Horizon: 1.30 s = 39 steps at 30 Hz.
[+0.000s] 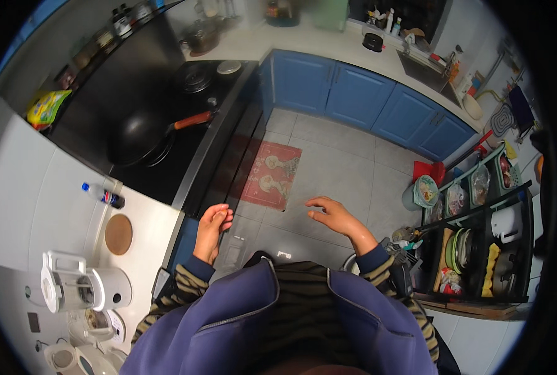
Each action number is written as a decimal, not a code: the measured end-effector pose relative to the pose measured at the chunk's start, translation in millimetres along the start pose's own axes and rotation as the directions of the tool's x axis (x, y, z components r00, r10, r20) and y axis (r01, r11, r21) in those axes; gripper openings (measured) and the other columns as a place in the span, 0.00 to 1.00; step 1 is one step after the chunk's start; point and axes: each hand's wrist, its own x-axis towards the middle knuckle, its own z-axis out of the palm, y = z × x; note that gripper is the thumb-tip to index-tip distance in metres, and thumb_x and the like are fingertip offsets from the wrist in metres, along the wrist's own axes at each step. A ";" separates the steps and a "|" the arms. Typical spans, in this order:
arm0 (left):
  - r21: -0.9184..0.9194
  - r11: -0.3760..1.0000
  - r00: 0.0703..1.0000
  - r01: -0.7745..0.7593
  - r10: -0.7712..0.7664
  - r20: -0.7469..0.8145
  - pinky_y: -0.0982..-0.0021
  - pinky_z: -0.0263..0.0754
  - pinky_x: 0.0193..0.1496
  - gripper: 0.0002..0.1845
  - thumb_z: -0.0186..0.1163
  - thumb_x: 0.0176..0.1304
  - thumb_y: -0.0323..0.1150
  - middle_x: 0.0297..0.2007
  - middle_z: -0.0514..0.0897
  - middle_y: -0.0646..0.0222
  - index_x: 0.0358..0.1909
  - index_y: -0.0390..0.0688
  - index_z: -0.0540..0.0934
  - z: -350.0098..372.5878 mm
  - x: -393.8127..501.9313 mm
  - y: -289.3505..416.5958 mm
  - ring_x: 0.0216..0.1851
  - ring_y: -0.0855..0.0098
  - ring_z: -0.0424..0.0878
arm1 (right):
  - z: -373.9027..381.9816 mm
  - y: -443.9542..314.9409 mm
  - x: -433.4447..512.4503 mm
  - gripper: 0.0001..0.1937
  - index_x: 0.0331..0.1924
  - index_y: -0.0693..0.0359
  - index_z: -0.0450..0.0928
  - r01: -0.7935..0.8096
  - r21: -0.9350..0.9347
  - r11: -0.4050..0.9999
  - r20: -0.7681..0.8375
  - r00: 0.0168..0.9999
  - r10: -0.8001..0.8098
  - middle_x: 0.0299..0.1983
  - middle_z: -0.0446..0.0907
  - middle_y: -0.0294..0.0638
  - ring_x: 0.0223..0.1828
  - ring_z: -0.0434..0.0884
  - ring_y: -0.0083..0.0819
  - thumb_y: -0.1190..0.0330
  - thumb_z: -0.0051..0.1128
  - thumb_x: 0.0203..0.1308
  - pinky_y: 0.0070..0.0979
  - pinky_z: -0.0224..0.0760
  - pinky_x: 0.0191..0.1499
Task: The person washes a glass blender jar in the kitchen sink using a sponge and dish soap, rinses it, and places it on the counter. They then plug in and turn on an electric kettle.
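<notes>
My left hand is raised near the front of the stove, its fingers loosely curled and the thumb close to them. Whether anything small sits between those fingertips cannot be told. My right hand hovers over the grey tiled floor, fingers apart and holding nothing. Between and beyond the hands lies a red floor mat with a printed pattern. A black wok with a wooden handle rests on the black gas hob, ahead and to the left of my left hand.
On the left counter are a cola bottle, a round brown mat and a white-lidded blender. Blue cabinets line the far side, below a sink. At right stand a lined bin and a black rack with dishes.
</notes>
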 end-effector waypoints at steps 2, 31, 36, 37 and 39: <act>-0.019 0.999 0.998 0.047 -0.046 0.052 0.77 0.76 0.43 0.10 0.55 0.68 0.32 0.40 0.82 0.70 0.48 0.42 0.77 28.8 40.1 5.9 0.40 0.79 0.79 | -20.0 23.8 -0.8 0.19 0.53 0.63 0.76 -0.119 0.230 0.966 0.006 0.993 0.121 0.52 0.77 0.45 0.53 0.76 0.39 0.62 0.58 0.62 0.30 0.70 0.54; -0.239 0.958 0.796 -0.155 -0.022 -0.605 0.75 0.73 0.46 0.10 0.54 0.68 0.32 0.39 0.82 0.68 0.48 0.40 0.77 131.9 287.5 34.5 0.38 0.77 0.78 | -180.9 105.9 680.1 0.18 0.54 0.68 0.70 -0.395 0.795 0.460 0.282 0.913 0.295 0.50 0.76 0.52 0.51 0.77 0.47 0.68 0.53 0.64 0.42 0.75 0.55; -0.307 0.919 0.530 -0.246 -0.137 -0.837 0.74 0.73 0.46 0.10 0.56 0.68 0.34 0.38 0.82 0.67 0.46 0.40 0.78 186.1 284.3 30.4 0.37 0.76 0.78 | -122.4 84.3 842.7 0.24 0.59 0.69 0.64 -0.448 0.699 0.557 0.205 0.872 0.444 0.58 0.67 0.56 0.53 0.75 0.53 0.67 0.56 0.61 0.47 0.75 0.54; -0.299 0.921 0.489 -0.249 -0.147 -0.860 0.74 0.73 0.46 0.10 0.56 0.68 0.34 0.38 0.82 0.66 0.46 0.40 0.78 199.1 284.7 30.4 0.37 0.76 0.78 | -113.9 83.6 863.1 0.27 0.60 0.66 0.63 -0.484 0.674 0.558 0.218 0.852 0.476 0.59 0.67 0.54 0.55 0.74 0.54 0.66 0.58 0.60 0.51 0.73 0.55; -0.280 0.925 0.422 -0.257 -0.154 -0.894 0.74 0.73 0.46 0.11 0.56 0.68 0.34 0.37 0.82 0.66 0.46 0.40 0.77 220.2 284.8 29.8 0.37 0.76 0.78 | -100.9 87.4 889.4 0.25 0.57 0.62 0.68 -0.490 0.608 0.625 0.203 0.857 0.474 0.56 0.70 0.52 0.51 0.76 0.52 0.64 0.62 0.57 0.51 0.71 0.54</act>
